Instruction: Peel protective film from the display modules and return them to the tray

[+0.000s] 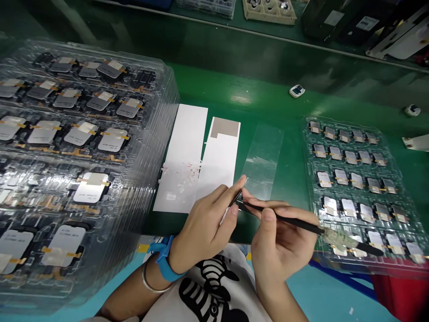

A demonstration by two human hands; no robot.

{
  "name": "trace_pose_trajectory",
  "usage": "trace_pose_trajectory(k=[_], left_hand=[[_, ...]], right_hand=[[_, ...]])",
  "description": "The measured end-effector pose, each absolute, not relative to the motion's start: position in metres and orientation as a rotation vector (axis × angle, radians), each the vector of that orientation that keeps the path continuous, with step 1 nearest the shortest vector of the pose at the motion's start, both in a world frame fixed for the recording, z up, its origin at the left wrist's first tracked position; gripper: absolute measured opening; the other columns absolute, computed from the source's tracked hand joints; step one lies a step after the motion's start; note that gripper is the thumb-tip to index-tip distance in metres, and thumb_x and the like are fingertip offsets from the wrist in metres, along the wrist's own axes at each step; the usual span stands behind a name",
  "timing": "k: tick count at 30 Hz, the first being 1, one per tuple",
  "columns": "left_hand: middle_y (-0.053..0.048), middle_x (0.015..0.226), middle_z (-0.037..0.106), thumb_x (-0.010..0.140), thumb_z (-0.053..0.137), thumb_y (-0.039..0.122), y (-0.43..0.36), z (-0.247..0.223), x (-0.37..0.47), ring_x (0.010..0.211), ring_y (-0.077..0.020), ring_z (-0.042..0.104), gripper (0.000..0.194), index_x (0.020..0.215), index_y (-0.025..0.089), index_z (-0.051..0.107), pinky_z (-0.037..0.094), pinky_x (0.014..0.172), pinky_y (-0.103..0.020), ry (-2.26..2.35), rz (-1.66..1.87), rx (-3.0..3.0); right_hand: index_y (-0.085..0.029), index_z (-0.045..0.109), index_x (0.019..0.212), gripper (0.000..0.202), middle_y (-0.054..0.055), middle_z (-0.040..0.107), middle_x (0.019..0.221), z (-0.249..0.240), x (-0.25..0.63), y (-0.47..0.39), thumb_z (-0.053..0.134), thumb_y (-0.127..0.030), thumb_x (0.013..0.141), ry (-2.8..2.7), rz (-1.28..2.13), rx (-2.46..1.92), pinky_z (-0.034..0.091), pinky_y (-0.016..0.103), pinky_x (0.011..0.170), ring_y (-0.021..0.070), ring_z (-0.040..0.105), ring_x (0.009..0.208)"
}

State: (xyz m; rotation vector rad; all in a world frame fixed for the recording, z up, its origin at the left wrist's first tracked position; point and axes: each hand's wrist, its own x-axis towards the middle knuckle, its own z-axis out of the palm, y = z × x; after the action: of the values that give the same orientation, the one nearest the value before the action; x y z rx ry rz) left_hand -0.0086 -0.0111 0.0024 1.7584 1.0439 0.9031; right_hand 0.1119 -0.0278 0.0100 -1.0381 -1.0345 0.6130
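Note:
My left hand (208,219) is closed, pinching a small dark-edged part (236,197) between thumb and fingers; most of the part is hidden. My right hand (284,243) grips black tweezers (298,222), whose far end is wrapped in pale, worn tape. The tweezer tips meet the part at my left fingertips. Just beyond my hands lie a white sheet (187,138) with small red and clear scraps, a second white sheet (219,156) with a grey-brown patch at its top, and a clear film strip (263,152).
To the left rises a tall stack of clear trays (169,89) holding silver modules with orange tabs. A clear tray (310,190) of smaller modules lies at the right. A small white-framed device (296,91) sits farther back. Above it, a shelf carries a compartment box (268,20).

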Motion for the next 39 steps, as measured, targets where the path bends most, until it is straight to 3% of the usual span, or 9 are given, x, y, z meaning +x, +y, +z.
trace_pose_trajectory(k=[15,31,39], left_hand=[[-0.008,0.107,0.06,0.103,0.032,0.022,-0.0106,0.0048,-0.0084,0.092,-0.02,0.057,0.049,0.152,0.022,0.035,0.047,0.078,-0.035,1.083,0.865,1.77],[-0.007,0.098,0.06,0.102,0.034,0.02,-0.0108,0.0052,-0.0082,0.082,-0.0184,0.057,0.049,0.15,0.015,0.039,0.047,0.071,-0.033,1.112,0.872,1.787],[-0.007,0.098,0.061,0.101,0.033,0.02,-0.012,0.0049,-0.0101,0.083,-0.019,0.057,0.051,0.151,0.018,0.037,0.047,0.07,-0.032,1.099,0.886,1.787]], right_hand=[[-0.019,0.052,0.099,0.018,0.002,0.067,0.086,0.0084,0.1126,-0.0279,0.057,-0.004,0.091,-1.035,0.622,-1.068,0.065,0.032,0.072,0.0165,0.072,0.083],[-0.018,0.052,0.1,0.023,0.003,0.069,0.088,0.0065,0.1138,-0.0295,0.056,0.001,0.088,-1.111,0.565,-1.012,0.065,0.042,0.082,0.0188,0.072,0.086],[-0.018,0.052,0.1,0.02,0.004,0.069,0.087,0.0075,0.1113,-0.0285,0.056,-0.002,0.088,-1.111,0.549,-1.01,0.066,0.043,0.077,0.0195,0.072,0.083]])
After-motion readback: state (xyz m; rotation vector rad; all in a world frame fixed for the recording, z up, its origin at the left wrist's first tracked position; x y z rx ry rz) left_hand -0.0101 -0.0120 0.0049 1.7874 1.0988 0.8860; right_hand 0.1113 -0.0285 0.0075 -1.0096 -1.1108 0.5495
